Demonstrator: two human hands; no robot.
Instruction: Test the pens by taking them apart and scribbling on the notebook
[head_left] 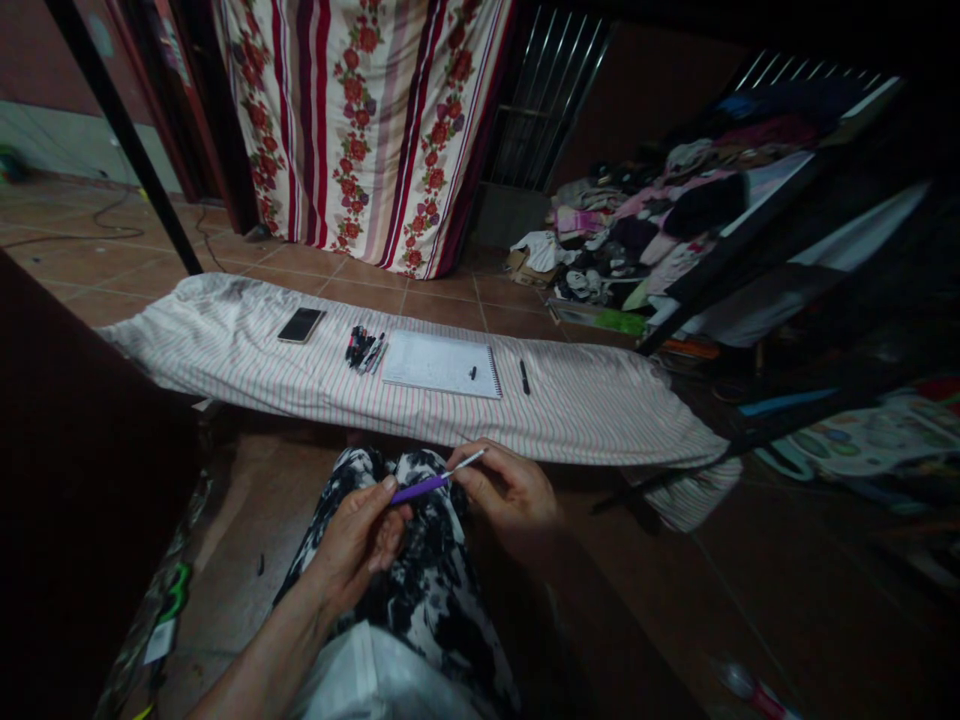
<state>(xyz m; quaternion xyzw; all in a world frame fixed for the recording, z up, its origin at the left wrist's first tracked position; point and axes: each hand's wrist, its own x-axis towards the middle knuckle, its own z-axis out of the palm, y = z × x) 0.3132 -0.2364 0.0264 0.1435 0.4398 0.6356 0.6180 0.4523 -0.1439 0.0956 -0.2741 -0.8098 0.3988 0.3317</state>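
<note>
Over my lap, both hands hold a thin pen-like thing. My left hand (pixel 364 535) pinches its purple barrel (pixel 418 488) between thumb and fingers. My right hand (pixel 504 487) is closed on the thin white inner part (pixel 469 462) that sticks out of the barrel's end. In front of my knees lies a long striped cloth (pixel 225 345) spread on the floor. On it are a spiral notebook (pixel 439 362), a bundle of pens (pixel 363 350), a single dark pen (pixel 524 377) and a phone (pixel 301 324).
A floral striped curtain (pixel 367 120) hangs at the back. A heap of clothes (pixel 645 220) lies on a low bed frame to the right. A dark pole (pixel 124 130) slants up at the left. Green-handled scissors (pixel 174 592) lie on the floor by my left arm.
</note>
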